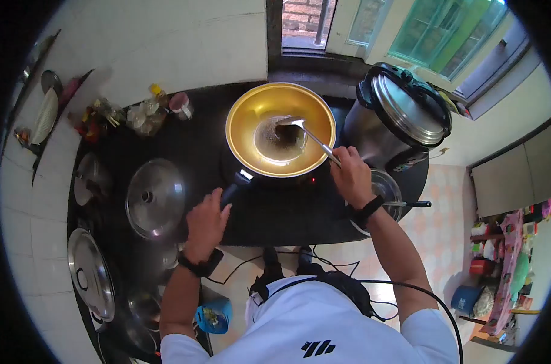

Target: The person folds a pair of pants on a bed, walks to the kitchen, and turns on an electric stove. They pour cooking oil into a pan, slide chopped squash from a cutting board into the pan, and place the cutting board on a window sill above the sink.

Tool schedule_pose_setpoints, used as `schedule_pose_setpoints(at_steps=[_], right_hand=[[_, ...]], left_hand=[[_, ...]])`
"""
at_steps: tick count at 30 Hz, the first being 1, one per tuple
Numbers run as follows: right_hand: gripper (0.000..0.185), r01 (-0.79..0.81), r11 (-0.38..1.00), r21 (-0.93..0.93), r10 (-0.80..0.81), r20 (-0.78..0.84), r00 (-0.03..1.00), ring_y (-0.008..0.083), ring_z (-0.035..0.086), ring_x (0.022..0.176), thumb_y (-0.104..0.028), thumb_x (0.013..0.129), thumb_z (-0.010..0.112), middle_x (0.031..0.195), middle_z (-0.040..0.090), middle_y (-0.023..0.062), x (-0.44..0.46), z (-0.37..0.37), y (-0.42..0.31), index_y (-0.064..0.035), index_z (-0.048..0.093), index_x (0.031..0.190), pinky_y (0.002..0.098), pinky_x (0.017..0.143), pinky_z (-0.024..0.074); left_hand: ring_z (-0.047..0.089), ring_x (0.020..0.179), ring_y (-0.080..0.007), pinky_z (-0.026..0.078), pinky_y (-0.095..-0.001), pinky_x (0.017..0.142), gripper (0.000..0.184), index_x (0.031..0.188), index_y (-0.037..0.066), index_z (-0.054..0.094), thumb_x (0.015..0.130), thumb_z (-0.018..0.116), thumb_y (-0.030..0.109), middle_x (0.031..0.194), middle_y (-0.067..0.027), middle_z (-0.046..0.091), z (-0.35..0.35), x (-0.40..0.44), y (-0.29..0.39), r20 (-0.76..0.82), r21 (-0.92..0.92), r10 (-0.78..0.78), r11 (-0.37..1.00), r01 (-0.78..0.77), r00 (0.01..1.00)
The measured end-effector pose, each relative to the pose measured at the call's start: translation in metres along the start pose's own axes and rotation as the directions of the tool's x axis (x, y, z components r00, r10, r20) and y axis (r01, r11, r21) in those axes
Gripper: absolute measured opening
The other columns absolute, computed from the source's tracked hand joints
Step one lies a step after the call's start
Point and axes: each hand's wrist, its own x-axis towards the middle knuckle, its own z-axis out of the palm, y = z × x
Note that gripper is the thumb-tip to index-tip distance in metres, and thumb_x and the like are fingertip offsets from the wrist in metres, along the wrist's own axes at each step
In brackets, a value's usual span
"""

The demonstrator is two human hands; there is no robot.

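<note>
A wok (241,134) with a gold-coloured inside stands on the black counter, with foamy liquid and a dark patch at its bottom. My right hand (352,176) is closed around the handle of a metal spatula (315,138), whose head is inside the wok above the dark patch. At the wok's lower left, my left hand (206,223) has its fingers and thumb about the end of the black wok handle (232,189). Under my right wrist is a glass bowl (392,187), partly hidden, with a black-handled utensil (416,204) across it.
A large pressure cooker (387,115) stands right of the wok. Left are a glass lid (156,199), a steel lid (91,274) and several jars and bags (147,115). A blue bin (215,316) and loose cables are near my feet.
</note>
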Motion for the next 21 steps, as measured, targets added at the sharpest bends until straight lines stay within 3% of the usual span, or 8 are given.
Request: schedule_pose_setpoints(at_steps=[2,5,9,12,13,16,19,21], right_hand=[[0.025,0.009,0.996,0.085,-0.011,0.028,1.000,0.0403,0.065,0.082,-0.011,0.088,0.068,0.098,0.058,0.0160,-0.006,-0.002,0.001,-0.0076,0.057,0.110,0.0511,0.068,0.0528],[0.033,-0.028,0.955,0.297,-0.013,0.133,0.991,0.0393,0.065,0.090,-0.016,0.090,0.070,0.104,0.062,0.0188,-0.023,0.010,0.001,-0.0026,0.057,0.117,0.0474,0.077,0.0531],[0.039,-0.244,0.848,0.470,0.104,0.305,0.947,0.0292,0.067,0.084,-0.027,0.095,0.072,0.096,0.066,0.0170,-0.039,0.014,-0.028,0.0001,0.058,0.119,0.0388,0.075,0.0535],[0.038,-0.489,0.651,0.580,0.317,0.378,0.870,0.0294,0.066,0.079,-0.029,0.094,0.072,0.090,0.067,0.0159,-0.051,0.014,-0.027,0.0003,0.060,0.116,0.0392,0.074,0.0533],[0.036,-0.600,0.586,0.545,0.427,0.422,0.800,0.0320,0.067,0.079,-0.028,0.094,0.071,0.087,0.068,0.0164,-0.058,0.017,-0.022,0.0006,0.062,0.115,0.0408,0.074,0.0532],[0.044,-0.415,0.847,0.332,0.282,0.381,0.880,0.0352,0.069,0.082,-0.025,0.094,0.069,0.096,0.069,0.0183,-0.094,0.038,0.009,0.0008,0.057,0.127,0.0440,0.074,0.0548],[0.057,-0.204,0.965,0.167,0.127,0.383,0.915,0.0374,0.070,0.085,-0.021,0.092,0.067,0.103,0.069,0.0197,-0.112,0.046,0.009,-0.0004,0.048,0.141,0.0475,0.072,0.0566],[0.064,-0.203,0.978,0.052,0.155,0.471,0.868,0.0382,0.070,0.085,-0.019,0.090,0.066,0.105,0.068,0.0193,-0.109,0.050,0.004,-0.0010,0.041,0.146,0.0490,0.071,0.0572]], left_hand=[[0.068,0.095,-0.0397,0.055,-0.0481,0.079,0.044,0.130,0.007,0.056,0.094,0.069,0.027,0.109,-0.0169,0.068,0.007,0.002,-0.009,-0.080,-0.015,0.028,0.999,-0.030,0.996],[0.066,0.104,-0.0387,0.053,-0.0481,0.089,0.046,0.134,0.007,0.058,0.094,0.070,0.027,0.118,-0.0173,0.068,0.006,0.007,-0.014,-0.022,-0.049,-0.049,0.998,0.048,0.999],[0.064,0.102,-0.0377,0.051,-0.0464,0.087,0.044,0.134,0.007,0.059,0.095,0.069,0.025,0.112,-0.0159,0.067,0.012,0.010,-0.024,-0.055,-0.057,-0.013,0.998,0.010,0.998],[0.064,0.101,-0.0381,0.051,-0.0461,0.086,0.043,0.133,0.006,0.059,0.095,0.068,0.023,0.109,-0.0166,0.067,0.016,0.011,-0.031,-0.100,-0.017,0.034,0.999,-0.036,0.994],[0.064,0.101,-0.0385,0.051,-0.0460,0.087,0.043,0.133,0.006,0.059,0.095,0.069,0.023,0.110,-0.0170,0.067,0.017,0.011,-0.034,-0.115,-0.008,0.048,0.999,-0.049,0.992],[0.063,0.107,-0.0396,0.050,-0.0454,0.090,0.043,0.134,0.007,0.059,0.095,0.069,0.022,0.116,-0.0183,0.067,0.004,0.012,-0.038,-0.079,-0.055,0.057,0.997,-0.061,0.995],[0.063,0.110,-0.0407,0.051,-0.0453,0.091,0.043,0.134,0.007,0.060,0.095,0.069,0.023,0.119,-0.0199,0.068,-0.007,0.016,-0.033,-0.026,-0.029,-0.009,1.000,0.008,1.000],[0.065,0.109,-0.0408,0.051,-0.0458,0.091,0.043,0.135,0.007,0.061,0.095,0.069,0.023,0.120,-0.0201,0.068,-0.010,0.019,-0.028,0.003,-0.057,-0.030,0.998,0.030,1.000]])
